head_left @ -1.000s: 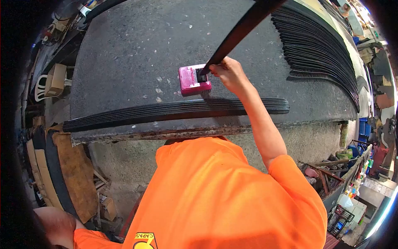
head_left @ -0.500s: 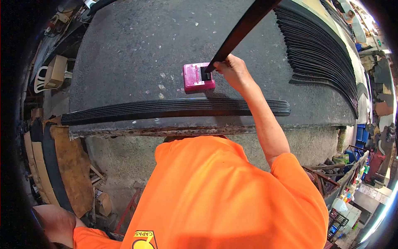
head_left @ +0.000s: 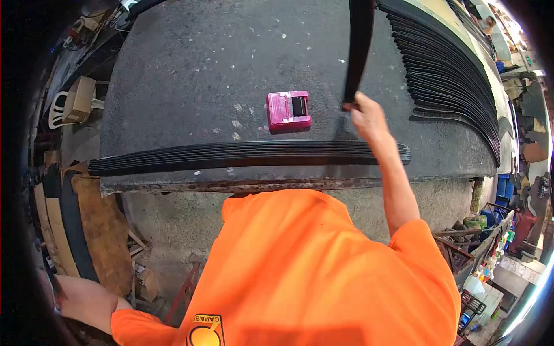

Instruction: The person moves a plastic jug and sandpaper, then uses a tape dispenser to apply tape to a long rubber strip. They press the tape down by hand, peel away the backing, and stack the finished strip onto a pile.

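Note:
My right hand point(head_left: 370, 118) is closed round the lower end of a long black strip point(head_left: 359, 52), which rises past the top edge of the view. To its left, apart from the strip, a pink box point(head_left: 281, 111) with a dark opening rests on the dark tabletop point(head_left: 190, 75). Nearer to me, several black strips point(head_left: 248, 153) lie side by side along the front edge. My left arm reaches to the lower left, and its hand does not show.
On the right of the table, many black strips point(head_left: 450, 75) are fanned out. A white chair point(head_left: 56, 111) with a cardboard box point(head_left: 79, 99) stands beyond the left edge. Brown sheets point(head_left: 103, 230) lean at the lower left, and metal frames point(head_left: 461, 248) are at the lower right.
My right hand has moved right, away from the pink box, carrying the black strip. The strip's lower end has left the box, and the strip now looks more upright.

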Tool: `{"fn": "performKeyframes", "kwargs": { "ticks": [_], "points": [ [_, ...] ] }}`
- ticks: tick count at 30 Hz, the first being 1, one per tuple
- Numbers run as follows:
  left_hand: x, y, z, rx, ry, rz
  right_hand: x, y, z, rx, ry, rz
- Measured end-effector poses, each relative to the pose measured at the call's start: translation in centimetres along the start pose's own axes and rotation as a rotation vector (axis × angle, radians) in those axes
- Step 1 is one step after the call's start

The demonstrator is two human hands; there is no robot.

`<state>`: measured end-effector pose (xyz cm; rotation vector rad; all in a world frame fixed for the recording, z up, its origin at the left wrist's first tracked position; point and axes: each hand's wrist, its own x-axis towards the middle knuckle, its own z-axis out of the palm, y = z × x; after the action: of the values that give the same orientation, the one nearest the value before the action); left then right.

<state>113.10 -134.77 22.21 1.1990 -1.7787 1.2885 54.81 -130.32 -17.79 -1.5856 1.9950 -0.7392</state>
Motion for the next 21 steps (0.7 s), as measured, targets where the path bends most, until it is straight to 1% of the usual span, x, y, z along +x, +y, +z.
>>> {"fn": "performKeyframes", "kwargs": {
  "ticks": [1, 2, 3, 4, 5, 6, 7, 8, 9, 10, 11, 12, 13, 15, 17, 18, 19, 20, 21],
  "points": [
    [-1.8, -1.8, 1.5, 0.080, -0.024, -0.047, -0.5, 2.8, -1.3, -0.081, 0.080, -0.055],
    [-4.2, -4.7, 3.1, 0.068, -0.144, -0.067, -1.3, 4.2, -3.3, -0.196, 0.142, -0.070],
    [-8.1, -7.6, 5.2, -0.082, -0.347, -0.123, -2.4, 5.4, -5.3, -0.311, 0.205, -0.082],
    [-12.3, -9.8, 7.5, -0.252, -0.564, -0.211, -3.5, 6.9, -7.4, -0.391, 0.207, -0.054],
    [-16.2, -9.9, 9.4, -0.417, -0.755, -0.269, -4.7, 8.0, -9.1, -0.469, 0.209, -0.022],
    [-18.3, -6.3, 10.1, -0.536, -0.949, -0.427, -6.1, 7.7, -10.4, -0.498, 0.189, 0.011],
    [-21.5, -5.0, 12.1, -0.704, -1.076, -0.437, -7.5, 7.4, -11.3, -0.525, 0.171, 0.048],
    [-21.7, -0.2, 12.3, -0.638, -1.140, -0.261, -8.6, 8.3, -11.6, -0.557, 0.150, 0.042],
    [-24.2, 2.3, 13.2, -0.748, -1.115, -0.283, -9.8, 8.5, -11.0, -0.559, 0.123, 0.034],
    [-27.3, 2.8, 14.8, -0.762, -1.211, -0.262, -10.9, 8.8, -10.5, -0.562, 0.095, 0.024],
    [-30.3, 3.2, 16.5, -0.827, -1.193, -0.230, -12.0, 9.0, -9.9, -0.568, 0.064, 0.010],
    [-31.3, 4.1, 17.5, -0.778, -1.294, -0.262, -12.6, 8.8, -8.8, -0.542, 0.045, 0.015],
    [-32.6, 3.9, 19.2, -0.622, -1.477, -0.254, -13.1, 8.5, -7.6, -0.547, 0.018, 0.052],
    [-33.3, 5.2, 21.2, -0.345, -1.489, 0.010, -13.8, 7.8, -5.6, -0.552, 0.014, 0.053],
    [-34.2, 8.7, 23.8, -0.518, -1.251, -0.058, -14.3, 6.9, -4.7, -0.533, 0.019, 0.112],
    [-32.9, 12.6, 24.0, -0.658, -1.162, -0.100, -14.7, 6.6, -4.2, -0.521, 0.019, 0.142],
    [-30.9, 17.3, 23.4, -0.796, -1.116, -0.126, -15.0, 6.3, -3.9, -0.514, 0.024, 0.143],
    [-30.0, 21.7, 23.1, -0.931, -1.081, -0.112, -15.3, 6.1, -3.8, -0.510, 0.030, 0.140],
    [-28.5, 26.2, 22.0, -1.072, -1.072, -0.142, -15.5, 5.9, -3.9, -0.509, 0.036, 0.137]
  ]
}}
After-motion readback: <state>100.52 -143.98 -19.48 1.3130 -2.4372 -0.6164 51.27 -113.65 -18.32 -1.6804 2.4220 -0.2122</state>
